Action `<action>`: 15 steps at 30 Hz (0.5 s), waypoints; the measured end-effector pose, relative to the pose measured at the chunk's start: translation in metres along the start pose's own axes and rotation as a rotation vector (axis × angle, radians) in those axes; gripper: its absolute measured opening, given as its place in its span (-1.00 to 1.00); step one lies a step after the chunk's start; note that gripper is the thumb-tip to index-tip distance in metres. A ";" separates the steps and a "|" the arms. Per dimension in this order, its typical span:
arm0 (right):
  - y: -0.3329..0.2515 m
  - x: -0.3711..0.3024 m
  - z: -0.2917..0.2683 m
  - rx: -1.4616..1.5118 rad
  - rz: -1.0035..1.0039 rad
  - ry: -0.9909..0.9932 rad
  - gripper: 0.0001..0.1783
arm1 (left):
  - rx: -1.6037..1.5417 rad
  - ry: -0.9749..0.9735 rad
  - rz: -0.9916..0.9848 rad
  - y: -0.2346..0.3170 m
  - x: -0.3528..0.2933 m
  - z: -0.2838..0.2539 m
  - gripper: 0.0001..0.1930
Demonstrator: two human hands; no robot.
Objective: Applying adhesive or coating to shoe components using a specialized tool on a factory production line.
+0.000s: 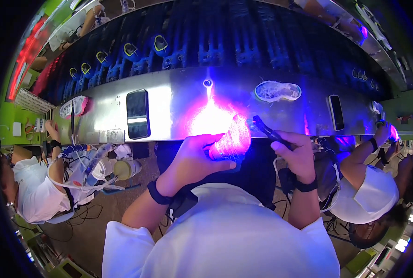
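My left hand (pixel 192 157) is closed around a shoe part (pixel 234 139) in front of the bench edge. Strong pink-violet light washes out its surface, and fine threads show along its side; its exact kind is hard to make out. In my right hand (pixel 296 155) is a small black brush (pixel 269 131), gripped by its handle. The brush's head points at the shoe part, with a narrow gap between them. A bright violet lamp spot (pixel 208 83) glows on the metal bench (pixel 169 92) just beyond.
A shoe sole (pixel 278 91) lies at the right on the bench. Phones lie left (pixel 138 113) and right (pixel 336 112). Beyond runs a dark conveyor (pixel 206 37) carrying several yellow-edged shoe parts (pixel 160 44). Co-workers sit at the left (pixel 39 185) and right (pixel 368 190).
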State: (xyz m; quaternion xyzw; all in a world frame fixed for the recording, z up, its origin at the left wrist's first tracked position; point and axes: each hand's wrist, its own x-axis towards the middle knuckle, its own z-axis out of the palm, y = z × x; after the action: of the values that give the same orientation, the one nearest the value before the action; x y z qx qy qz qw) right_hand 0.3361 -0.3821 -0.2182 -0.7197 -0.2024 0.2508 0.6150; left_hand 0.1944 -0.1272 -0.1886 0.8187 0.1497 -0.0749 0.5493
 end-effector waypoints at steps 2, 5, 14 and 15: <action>-0.006 -0.001 0.002 -0.006 0.046 -0.023 -0.67 | -0.215 -0.042 -0.088 0.010 -0.004 -0.003 -0.23; -0.012 -0.004 0.001 -0.037 0.054 -0.059 -0.69 | -0.371 -0.150 -0.134 0.004 -0.008 -0.007 -0.33; -0.012 -0.016 0.013 -0.020 0.053 -0.145 -0.61 | -0.621 -0.114 -0.030 -0.022 -0.027 0.004 -0.74; -0.012 -0.017 0.016 -0.012 0.047 -0.134 -0.62 | -0.649 -0.075 0.058 -0.021 -0.026 0.007 -0.78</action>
State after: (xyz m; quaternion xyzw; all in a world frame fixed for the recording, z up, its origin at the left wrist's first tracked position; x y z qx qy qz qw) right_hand 0.3128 -0.3781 -0.2060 -0.7096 -0.2276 0.3115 0.5896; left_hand 0.1631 -0.1301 -0.2021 0.6015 0.1221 -0.0378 0.7886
